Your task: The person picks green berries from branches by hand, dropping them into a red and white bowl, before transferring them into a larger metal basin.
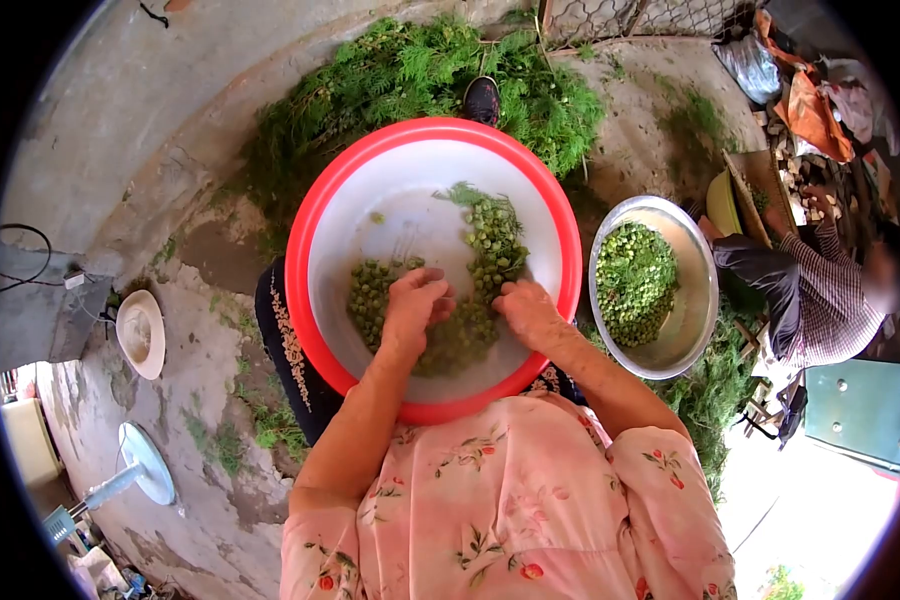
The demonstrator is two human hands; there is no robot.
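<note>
A large white basin with a red rim (303,200) rests on my lap. Small green seed cones (495,240) lie in it in a curved heap, with a feathery sprig at the top end. My left hand (417,305) is over the left part of the heap, fingers curled; what is between them, if anything, is too small to name. My right hand (530,312) touches the heap's right edge, its fingertips pressed together on something hidden. To the right stands a metal bowl (698,290) holding more green cones (635,285).
Cut green branches (390,80) lie beyond the basin. At the right another person (830,290) sits beside a box (765,190) and a yellow-green bowl (722,203). A pale hat (141,335) and a fan-like stand (147,465) are at the left.
</note>
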